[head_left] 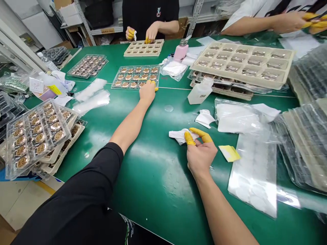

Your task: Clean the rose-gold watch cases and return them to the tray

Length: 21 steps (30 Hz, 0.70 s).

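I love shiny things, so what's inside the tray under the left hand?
Round, coppery pieces sit in rows inside the tray. The left hand covers part near one corner, so what's under it can't be seen.

trays (125, 87) on a green table (148, 177)

Green worktop (150, 197) right across the middle, a thin pale seam (176, 88) running over it, and there's the light, bouncing off that glossy surface in whitish patches! Up at the back, metal shelving: a perforated post (84, 22) leaning in on the left, another post (197, 12) right of centre, a dark, bulky bundle (99, 17) on the shelf between. Far left, pale slanting bars (15, 46) and white panels (38, 29). Down low, pale floor (21, 200), crossed by a yellow stripe (44, 187)!
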### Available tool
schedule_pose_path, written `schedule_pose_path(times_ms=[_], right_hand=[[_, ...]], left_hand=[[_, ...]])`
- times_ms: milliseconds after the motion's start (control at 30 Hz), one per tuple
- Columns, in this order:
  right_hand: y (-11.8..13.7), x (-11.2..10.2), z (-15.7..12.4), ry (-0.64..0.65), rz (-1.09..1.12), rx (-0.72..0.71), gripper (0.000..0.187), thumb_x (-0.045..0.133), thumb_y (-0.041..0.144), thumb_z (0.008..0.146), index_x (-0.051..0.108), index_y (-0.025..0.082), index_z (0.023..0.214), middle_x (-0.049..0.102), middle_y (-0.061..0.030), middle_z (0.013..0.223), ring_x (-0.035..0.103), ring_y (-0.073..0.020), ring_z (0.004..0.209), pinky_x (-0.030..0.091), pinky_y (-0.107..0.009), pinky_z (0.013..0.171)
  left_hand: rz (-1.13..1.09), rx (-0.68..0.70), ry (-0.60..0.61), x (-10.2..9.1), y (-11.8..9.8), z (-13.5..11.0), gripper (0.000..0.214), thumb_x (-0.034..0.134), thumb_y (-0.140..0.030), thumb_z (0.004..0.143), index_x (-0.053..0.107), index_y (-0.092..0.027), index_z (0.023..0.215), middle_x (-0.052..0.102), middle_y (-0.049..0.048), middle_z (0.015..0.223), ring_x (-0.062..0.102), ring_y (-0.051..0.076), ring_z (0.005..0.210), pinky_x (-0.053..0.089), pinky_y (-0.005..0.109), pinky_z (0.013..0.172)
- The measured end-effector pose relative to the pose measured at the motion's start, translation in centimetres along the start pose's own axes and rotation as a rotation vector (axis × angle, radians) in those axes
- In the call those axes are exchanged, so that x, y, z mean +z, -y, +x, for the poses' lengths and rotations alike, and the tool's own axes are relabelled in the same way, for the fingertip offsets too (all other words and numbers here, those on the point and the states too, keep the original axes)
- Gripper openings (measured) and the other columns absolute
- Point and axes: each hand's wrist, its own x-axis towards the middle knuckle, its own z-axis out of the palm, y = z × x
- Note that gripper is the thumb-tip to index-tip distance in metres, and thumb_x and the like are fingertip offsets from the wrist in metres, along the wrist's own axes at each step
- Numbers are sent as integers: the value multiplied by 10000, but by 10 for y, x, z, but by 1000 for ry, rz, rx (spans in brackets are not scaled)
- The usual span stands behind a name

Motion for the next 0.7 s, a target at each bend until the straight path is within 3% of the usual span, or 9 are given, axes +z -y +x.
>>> schedule_pose_path(times_ms=[100, 233, 400, 567, 633, 700], right_hand=[[-1, 0, 1, 42, 9, 38, 421, 866, 484, 744, 814, 202, 1052, 813, -84, 1075, 767, -223, 977, 614, -422, 988], [-3, 1, 4, 89, 65, 33, 384, 865, 467, 713, 827, 204, 990, 824, -76, 1027, 762, -221, 946, 619, -419, 971], [-2, 2, 4, 71, 133, 68, 424, 895, 471, 650, 829, 209, 976, 829, -73, 1035, 768, -231, 982, 607, -443, 1021], [8, 5, -4, 222, 226, 181, 541, 1006, 428, 473, 832, 197, 931, 836, -72, 1002, 771, -235, 933, 633, -456, 978], [11, 4, -1, 259, 282, 251, 564, 1026, 414, 421, 829, 203, 905, 834, -56, 955, 764, -214, 874, 655, -415, 897], [11, -2, 8, 248, 362, 305, 541, 1022, 430, 433, 819, 217, 887, 827, -37, 946, 756, -185, 846, 659, -354, 819]], left_hand=[[11, 82, 13, -3, -5, -25, 319, 441, -172, 1065, 705, -155, 1244, 648, 169, 1350, 699, 290, 1155, 510, 367, 922], [19, 211, 32, -12, -10, -81, 270, 541, -344, 1064, 721, -192, 1196, 679, 129, 1284, 695, 283, 1114, 494, 355, 855], [30, 300, 86, -34, 2, -179, 282, 631, -478, 1015, 748, -237, 1103, 730, 74, 1151, 685, 241, 1074, 481, 320, 801], [-115, 420, 56, -43, 13, -277, 335, 645, -526, 996, 775, -244, 1121, 773, 72, 1035, 695, 231, 964, 507, 348, 817], [-200, 511, 58, -43, 16, -294, 339, 614, -538, 1011, 804, -263, 1063, 770, 60, 897, 678, 221, 854, 513, 368, 815], [-287, 550, 59, -44, 19, -295, 307, 674, -540, 977, 816, -270, 1003, 736, 53, 822, 665, 221, 850, 525, 378, 850]])
